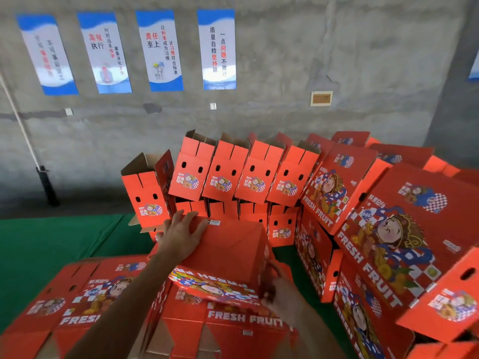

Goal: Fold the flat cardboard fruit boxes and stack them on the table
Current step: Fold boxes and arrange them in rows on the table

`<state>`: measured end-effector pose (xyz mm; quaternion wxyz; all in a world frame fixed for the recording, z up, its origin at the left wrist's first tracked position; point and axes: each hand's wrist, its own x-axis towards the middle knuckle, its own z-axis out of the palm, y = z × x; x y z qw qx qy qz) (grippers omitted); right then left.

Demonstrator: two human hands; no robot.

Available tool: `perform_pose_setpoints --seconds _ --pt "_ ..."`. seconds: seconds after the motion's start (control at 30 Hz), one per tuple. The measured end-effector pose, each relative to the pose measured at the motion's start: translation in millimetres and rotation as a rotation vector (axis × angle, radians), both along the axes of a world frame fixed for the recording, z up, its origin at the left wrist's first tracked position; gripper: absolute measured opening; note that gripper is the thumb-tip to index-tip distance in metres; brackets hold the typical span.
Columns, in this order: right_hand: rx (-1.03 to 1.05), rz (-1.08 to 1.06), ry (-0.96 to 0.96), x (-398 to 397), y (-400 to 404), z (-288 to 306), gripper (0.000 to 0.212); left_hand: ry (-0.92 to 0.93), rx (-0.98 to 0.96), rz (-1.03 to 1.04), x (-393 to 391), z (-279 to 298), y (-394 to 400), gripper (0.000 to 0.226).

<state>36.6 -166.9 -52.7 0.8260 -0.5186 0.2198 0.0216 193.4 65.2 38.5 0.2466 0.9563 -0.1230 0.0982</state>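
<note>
A red cardboard fruit box (pixel 230 252), folded into shape, sits bottom-up in front of me on a pile of flat red boxes (pixel 85 301). My left hand (pixel 181 233) lies flat on its far left top edge, fingers spread. My right hand (pixel 280 286) holds the box's near right corner, fingers curled round the edge; it is blurred. Behind it, several folded boxes (pixel 228 177) stand stacked in two rows on the green table (pixel 51 244).
More printed "FRESH FRUIT" boxes (pixel 394 242) lean in a heap on the right. A grey concrete wall with blue-and-white posters (pixel 160 50) rises behind the table. A white pole (pixel 23 130) on a black base stands at the left.
</note>
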Motion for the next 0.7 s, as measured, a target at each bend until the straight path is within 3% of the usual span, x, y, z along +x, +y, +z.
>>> perform_pose_setpoints --seconds 0.1,0.17,0.27,0.37,0.5,0.6,0.7 --pt "-0.178 -0.014 -0.199 4 -6 42 0.058 -0.057 -0.223 -0.008 -16 43 -14 0.076" --pt "-0.343 -0.011 -0.341 4 -9 76 0.067 -0.080 -0.471 -0.131 -33 72 -29 0.086" --pt "-0.618 -0.096 -0.513 1 -22 126 0.070 -0.033 -0.791 -0.320 -59 104 -53 0.061" --pt "-0.719 -0.234 -0.632 -6 -47 176 0.071 -0.166 -0.944 -0.404 -70 137 -87 0.031" --pt "-0.810 -0.385 -0.758 -27 -96 239 0.064 -0.300 -1.137 -0.393 -81 186 -158 0.025" --pt "-0.810 -0.535 -0.786 -48 -136 275 0.057 -0.248 -1.286 -0.473 -95 225 -223 0.019" --pt "-0.828 -0.658 -0.759 -76 -181 300 0.055 -0.223 -1.289 -0.604 -113 253 -295 0.018"
